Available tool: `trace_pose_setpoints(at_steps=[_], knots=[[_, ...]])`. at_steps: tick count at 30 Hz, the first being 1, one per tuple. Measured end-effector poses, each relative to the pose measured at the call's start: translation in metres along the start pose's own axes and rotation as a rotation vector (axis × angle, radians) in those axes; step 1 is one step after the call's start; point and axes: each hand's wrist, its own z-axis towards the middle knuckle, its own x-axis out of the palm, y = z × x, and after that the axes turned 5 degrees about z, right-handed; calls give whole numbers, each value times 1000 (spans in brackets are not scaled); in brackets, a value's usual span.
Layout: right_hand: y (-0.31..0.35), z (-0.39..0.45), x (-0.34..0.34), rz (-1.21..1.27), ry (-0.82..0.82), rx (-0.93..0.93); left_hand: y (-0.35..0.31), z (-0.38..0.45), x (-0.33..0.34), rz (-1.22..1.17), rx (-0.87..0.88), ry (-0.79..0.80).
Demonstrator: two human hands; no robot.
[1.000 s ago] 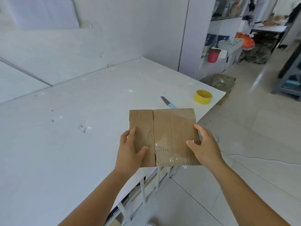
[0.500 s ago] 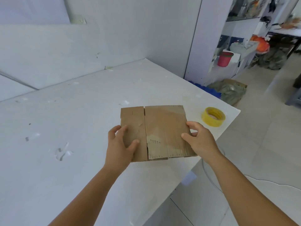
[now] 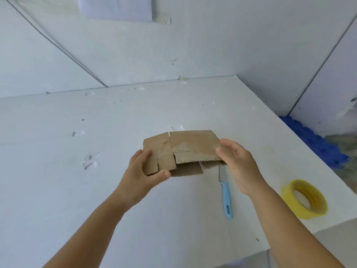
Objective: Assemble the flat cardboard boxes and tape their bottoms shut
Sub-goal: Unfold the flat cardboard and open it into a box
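A small brown cardboard box [image 3: 185, 147], still mostly flat, hangs above the white table [image 3: 77, 190]. Old clear tape and a perforated edge show on its top face. Its layers have begun to part at the near edge. My left hand [image 3: 143, 176] grips the box's near left corner, thumb underneath. My right hand [image 3: 237, 165] holds its right edge, fingers curled over the top. A yellow tape roll [image 3: 304, 199] lies on the table at the right, near the edge. A knife with a light blue handle [image 3: 226, 198] lies between the box and the roll, its blade partly hidden by the box.
White wall panels [image 3: 173, 45] close the table's far side and right rear. The table's right edge runs diagonally past the tape roll, with floor beyond. Something blue and bumpy [image 3: 313, 140] lies below that edge at the far right.
The view has swung left, over the table. The box was tilted flatter and its layers have started to separate at the near edge. Both hands kept their hold.
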Motion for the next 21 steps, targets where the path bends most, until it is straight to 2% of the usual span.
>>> trace_pose_setpoints(at_steps=[2,4,8,10,14,17,21], knots=[[3,7,-7,-13,91,-40,-4,-5,7,29,-27,-49],[6,10,-11,-14,161,-65,-6,-9,15,30,-54,-177],[6,15,-11,42,180,-60,-12,-15,23,-57,-105,-362],[7,15,-9,8,214,-81,-17,-18,26,-110,-120,-415],[13,16,-1,-119,315,-147,-28,-22,30,-61,-104,-492],[16,16,2,-173,310,-200,-34,-24,26,-33,-93,-520],[25,21,-4,-134,177,-257,-37,-28,21,38,-75,-554]])
